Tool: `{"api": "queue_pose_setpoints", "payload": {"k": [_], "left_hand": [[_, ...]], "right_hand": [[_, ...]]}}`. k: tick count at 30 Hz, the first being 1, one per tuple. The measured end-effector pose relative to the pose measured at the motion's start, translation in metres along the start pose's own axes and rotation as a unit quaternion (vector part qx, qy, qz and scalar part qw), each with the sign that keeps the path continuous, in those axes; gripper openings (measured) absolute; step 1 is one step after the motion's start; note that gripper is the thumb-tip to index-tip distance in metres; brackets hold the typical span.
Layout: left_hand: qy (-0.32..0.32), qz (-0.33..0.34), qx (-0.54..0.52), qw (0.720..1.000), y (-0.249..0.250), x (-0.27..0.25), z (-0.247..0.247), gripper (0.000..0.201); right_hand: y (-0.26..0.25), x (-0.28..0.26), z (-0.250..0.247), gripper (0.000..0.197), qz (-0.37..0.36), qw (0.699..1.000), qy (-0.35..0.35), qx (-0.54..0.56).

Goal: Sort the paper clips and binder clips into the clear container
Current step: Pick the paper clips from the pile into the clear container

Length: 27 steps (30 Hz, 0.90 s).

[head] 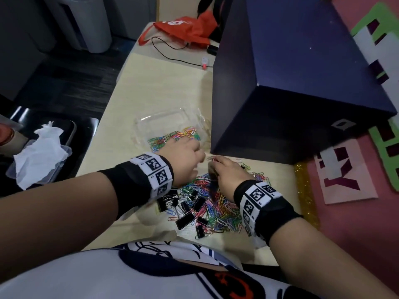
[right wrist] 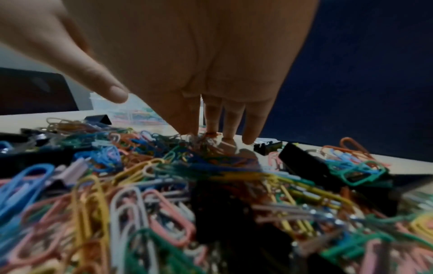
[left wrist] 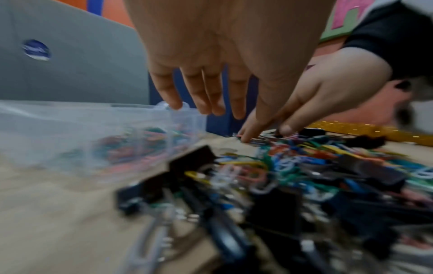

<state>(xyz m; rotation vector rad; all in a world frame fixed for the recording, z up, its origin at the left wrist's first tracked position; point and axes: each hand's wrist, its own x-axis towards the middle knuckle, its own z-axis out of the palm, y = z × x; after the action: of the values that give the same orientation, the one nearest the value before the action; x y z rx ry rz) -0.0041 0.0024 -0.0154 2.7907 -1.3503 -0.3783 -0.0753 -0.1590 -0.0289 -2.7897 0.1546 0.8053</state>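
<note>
Your right hand reaches straight-fingered into the tangled heap of glossy coloured wire paper clips, fingertips touching it, gripping nothing. Your left hand hangs relaxed, empty, beside the clear thin-walled plastic container, which holds more clips. Matte black folded-steel binder clips lie mixed in on the pale smooth counter.
</note>
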Motion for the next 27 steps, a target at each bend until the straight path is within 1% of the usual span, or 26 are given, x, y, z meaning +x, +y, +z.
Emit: {"api": "queue_pose_setpoints", "payload": {"k": [2,4,6,7,10,11,12,13,16,18,20,22,24,27], "left_hand": [[-0.046,0.033,-0.014,0.998,0.008,0.003,0.005,0.040],[-0.082,0.056,-0.014,0.995,0.015,0.007,0.008,0.045],[-0.110,0.059,0.000,0.992,0.021,0.010,0.010,0.050],[-0.123,0.050,0.003,0.991,0.023,0.011,0.010,0.051],[-0.149,0.022,0.000,0.989,0.027,0.014,0.011,0.048],[-0.151,0.019,-0.002,0.988,0.027,0.015,0.012,0.045],[-0.152,0.018,-0.002,0.988,0.027,0.015,0.012,0.042],[-0.152,0.018,-0.001,0.988,0.027,0.016,0.012,0.038],[-0.150,0.020,0.001,0.988,0.025,0.017,0.013,0.033],[-0.147,0.016,-0.008,0.989,0.024,0.017,0.013,0.031],[-0.141,0.009,-0.019,0.990,0.022,0.016,0.013,0.028],[-0.132,0.004,-0.029,0.991,0.020,0.015,0.012,0.026],[-0.110,0.000,-0.044,0.993,0.017,0.014,0.010,0.025],[-0.078,-0.001,-0.073,0.994,0.011,0.014,0.004,0.027]], "right_hand": [[0.001,-0.004,-0.001,0.054,0.014,1.000,-0.016,-0.014],[0.003,-0.009,-0.006,0.046,0.029,0.998,-0.029,-0.037],[0.005,-0.016,-0.010,0.048,0.051,0.998,-0.023,-0.041],[0.006,-0.020,-0.010,0.055,0.060,0.997,-0.021,-0.044],[0.005,-0.031,-0.002,0.092,0.070,0.995,-0.051,-0.045],[0.004,-0.033,0.002,0.096,0.067,0.996,-0.053,-0.041],[0.003,-0.033,0.007,0.095,0.061,0.997,-0.044,-0.034],[0.003,-0.033,0.011,0.088,0.056,0.998,-0.028,-0.021],[0.003,-0.031,0.016,0.059,0.051,0.998,0.020,0.026],[0.002,-0.030,0.015,0.046,0.049,0.998,0.031,0.031],[0.000,-0.028,0.013,0.041,0.049,0.998,0.035,0.025],[-0.001,-0.025,0.010,0.040,0.052,0.998,0.040,0.017],[-0.003,-0.022,0.004,0.038,0.060,0.997,0.045,0.009],[-0.005,-0.019,-0.006,0.026,0.082,0.995,0.054,0.012]]}}
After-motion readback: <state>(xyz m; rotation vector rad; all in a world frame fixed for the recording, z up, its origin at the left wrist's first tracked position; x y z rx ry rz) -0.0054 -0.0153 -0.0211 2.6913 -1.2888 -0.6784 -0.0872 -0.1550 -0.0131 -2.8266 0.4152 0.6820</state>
